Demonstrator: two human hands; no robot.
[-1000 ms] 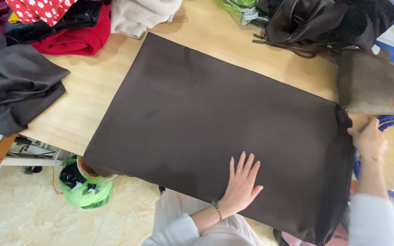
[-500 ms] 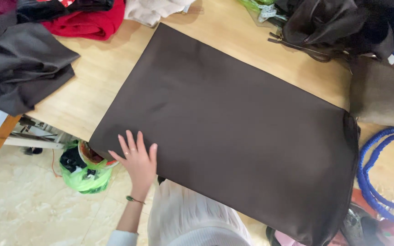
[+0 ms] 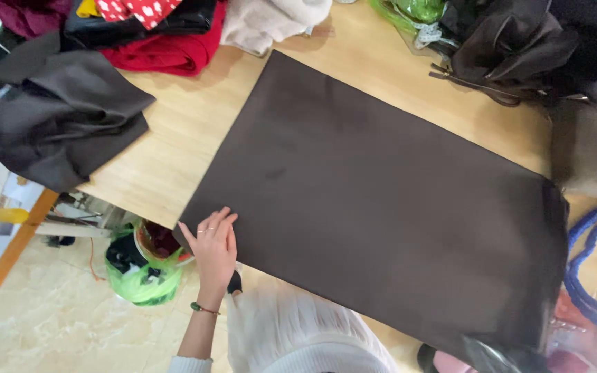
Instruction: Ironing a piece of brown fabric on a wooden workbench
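Left hand (image 3: 214, 250): no grip closed on anything, fingers spread and lying flat on the near-left corner of the dark brown cloth (image 3: 374, 214). Right hand isn't in frame, so can't tell its state.

Cloth lies spread flat across the bench (image 3: 181, 145), running from the hand up and away to the right. Its near edge and the corner under the hand seem to overhang the bench edge, though the angle makes that hard to confirm.

Risks, as I judge them:
- Only one corner is pinned, so any sideways pull there could skew or wrinkle the whole sheet.
- Overhanging weight could drag the cloth off toward the floor and the green bag (image 3: 136, 273) below.
- Far right corner already looks bunched near the blue cord (image 3: 592, 269); it could snag.
- Clothing pile (image 3: 70, 117) at left sits close and could get caught in.
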